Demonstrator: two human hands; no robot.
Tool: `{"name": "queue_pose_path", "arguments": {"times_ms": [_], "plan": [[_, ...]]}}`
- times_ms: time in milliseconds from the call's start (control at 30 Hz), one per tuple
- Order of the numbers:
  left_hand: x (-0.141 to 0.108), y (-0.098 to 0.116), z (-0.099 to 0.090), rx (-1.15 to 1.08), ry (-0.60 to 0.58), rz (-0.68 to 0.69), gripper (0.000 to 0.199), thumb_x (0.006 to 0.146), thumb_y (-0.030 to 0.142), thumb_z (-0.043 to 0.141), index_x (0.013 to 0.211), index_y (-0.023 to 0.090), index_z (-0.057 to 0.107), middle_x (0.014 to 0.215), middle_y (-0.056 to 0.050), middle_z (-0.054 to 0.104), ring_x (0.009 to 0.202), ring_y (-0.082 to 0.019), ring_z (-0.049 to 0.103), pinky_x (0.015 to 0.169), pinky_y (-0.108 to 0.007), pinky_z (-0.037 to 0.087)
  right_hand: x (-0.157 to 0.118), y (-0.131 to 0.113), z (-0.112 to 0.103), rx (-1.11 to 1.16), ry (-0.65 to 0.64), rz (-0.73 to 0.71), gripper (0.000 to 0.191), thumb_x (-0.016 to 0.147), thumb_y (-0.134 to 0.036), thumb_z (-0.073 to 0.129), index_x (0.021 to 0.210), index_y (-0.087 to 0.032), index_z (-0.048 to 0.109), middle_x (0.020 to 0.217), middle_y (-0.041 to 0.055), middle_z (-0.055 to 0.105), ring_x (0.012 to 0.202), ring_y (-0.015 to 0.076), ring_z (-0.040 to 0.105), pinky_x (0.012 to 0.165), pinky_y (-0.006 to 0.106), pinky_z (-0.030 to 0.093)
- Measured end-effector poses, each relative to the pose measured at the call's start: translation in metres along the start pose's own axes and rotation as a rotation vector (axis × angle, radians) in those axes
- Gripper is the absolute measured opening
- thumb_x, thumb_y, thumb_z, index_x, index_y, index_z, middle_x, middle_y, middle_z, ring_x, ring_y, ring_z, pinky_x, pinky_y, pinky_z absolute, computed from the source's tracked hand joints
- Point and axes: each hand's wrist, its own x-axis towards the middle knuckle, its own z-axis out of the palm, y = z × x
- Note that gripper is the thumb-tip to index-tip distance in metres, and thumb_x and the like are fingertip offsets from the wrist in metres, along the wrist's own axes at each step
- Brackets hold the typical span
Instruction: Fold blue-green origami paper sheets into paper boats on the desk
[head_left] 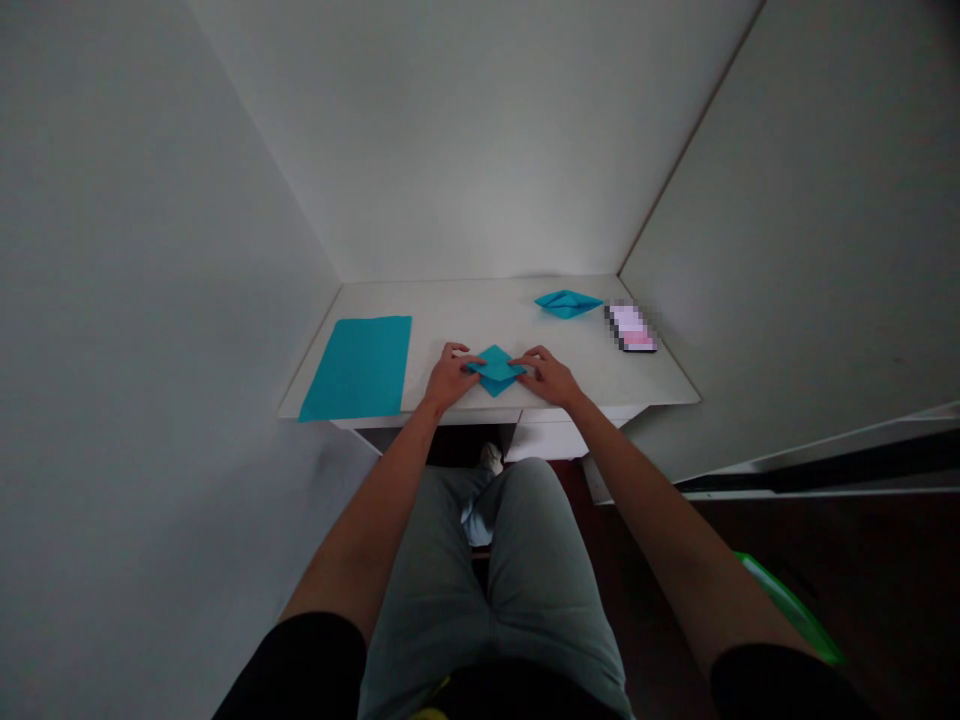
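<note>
A folded blue paper (pixel 496 370), diamond-shaped with layered flaps, lies on the white desk near its front edge. My left hand (pixel 451 376) grips its left corner, fingertips on top of the paper and thumb at its lower side. On the opposite corner, my right hand (pixel 547 376) pinches the paper in the same way. Farther back to the right rests a finished-looking blue paper boat (pixel 568 304), untouched by either hand. Flat blue sheets or a single sheet (pixel 360 368) lie to the left of my left hand; I cannot tell how many.
A phone (pixel 631 328) with a blurred-out screen lies at the desk's right side. White walls enclose the desk (pixel 472 300) at the back and left, and a pale panel (pixel 810 250) stands to the right. Below the top is a drawer (pixel 551 440).
</note>
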Motion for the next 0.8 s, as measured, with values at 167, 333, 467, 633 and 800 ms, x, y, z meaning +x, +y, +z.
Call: {"name": "queue_pose_path", "arguments": {"times_ms": [167, 333, 467, 633, 800], "plan": [[0.001, 0.001, 0.000, 0.141, -0.017, 0.094, 0.019, 0.079, 0.022, 0.088, 0.097, 0.027, 0.089, 0.122, -0.009, 0.071, 0.107, -0.028, 0.063, 0.107, -0.047, 0.051, 0.002, 0.000, 0.001, 0.003, -0.002, -0.025, 0.025, 0.095, -0.040, 0.078, 0.118, -0.034, 0.084, 0.130, 0.0049, 0.067, 0.077, 0.0144, 0.064, 0.075, 0.032, 0.055], [0.002, 0.004, -0.002, 0.109, -0.073, 0.007, 0.018, 0.098, 0.032, 0.071, 0.106, 0.024, 0.084, 0.103, -0.007, 0.079, 0.097, -0.024, 0.071, 0.097, -0.040, 0.054, 0.006, 0.002, 0.002, 0.083, 0.013, 0.023, 0.021, 0.102, -0.037, 0.065, 0.100, -0.023, 0.080, 0.110, 0.0054, 0.072, 0.075, 0.0151, 0.063, 0.074, 0.031, 0.051], [0.002, 0.005, -0.001, 0.048, -0.074, -0.061, 0.031, 0.098, 0.029, 0.071, 0.128, 0.024, 0.075, 0.100, -0.003, 0.078, 0.083, -0.018, 0.071, 0.085, -0.032, 0.056, 0.005, 0.003, 0.003, 0.094, 0.051, 0.079, 0.017, 0.099, -0.033, 0.066, 0.109, -0.023, 0.075, 0.103, 0.0041, 0.073, 0.075, 0.0163, 0.062, 0.076, 0.030, 0.050], [0.000, 0.008, 0.000, 0.174, -0.013, 0.001, 0.026, 0.093, 0.024, 0.077, 0.119, 0.026, 0.079, 0.121, -0.007, 0.069, 0.090, -0.019, 0.070, 0.093, -0.037, 0.055, 0.005, 0.001, 0.004, 0.019, 0.059, 0.074, 0.024, 0.097, -0.034, 0.070, 0.118, -0.023, 0.074, 0.118, 0.0071, 0.070, 0.080, 0.0170, 0.064, 0.077, 0.031, 0.051], [-0.001, 0.011, 0.001, 0.266, -0.014, 0.014, 0.015, 0.095, 0.027, 0.076, 0.108, 0.027, 0.082, 0.116, -0.009, 0.069, 0.116, -0.027, 0.067, 0.105, -0.043, 0.050, 0.007, -0.003, 0.002, -0.057, 0.061, 0.102, 0.027, 0.092, -0.047, 0.080, 0.102, -0.021, 0.078, 0.116, 0.0078, 0.068, 0.082, 0.0180, 0.065, 0.078, 0.033, 0.050]]}}
